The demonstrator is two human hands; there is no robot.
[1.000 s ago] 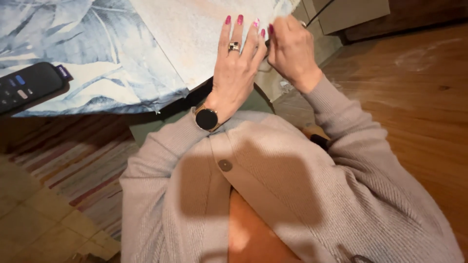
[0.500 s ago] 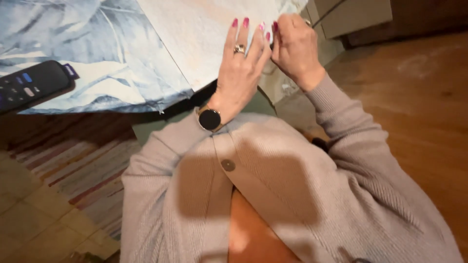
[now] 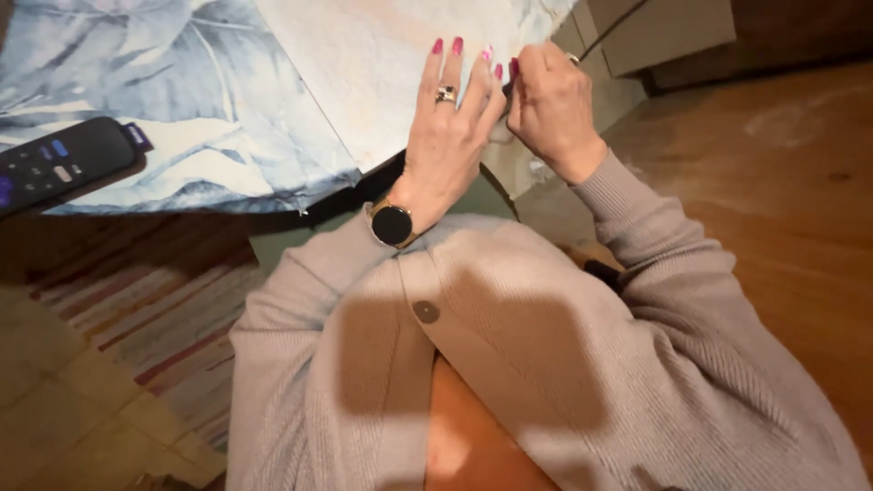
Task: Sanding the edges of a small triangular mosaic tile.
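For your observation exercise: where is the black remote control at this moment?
In the head view the black remote control lies at the far left, on the blue leaf-print fabric, well to the left of the left hand.

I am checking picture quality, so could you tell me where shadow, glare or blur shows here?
Head view: a hard-edged shadow crosses the cardigan; warm light falls on the wooden floor; the left hand and right hand look sharp; no glare.

We see a warm brown wooden floor (image 3: 782,182) on the right, a striped woven rug (image 3: 155,309) beside pale square floor tiles (image 3: 55,400) on the left, and a beige cabinet (image 3: 668,32) at the top.
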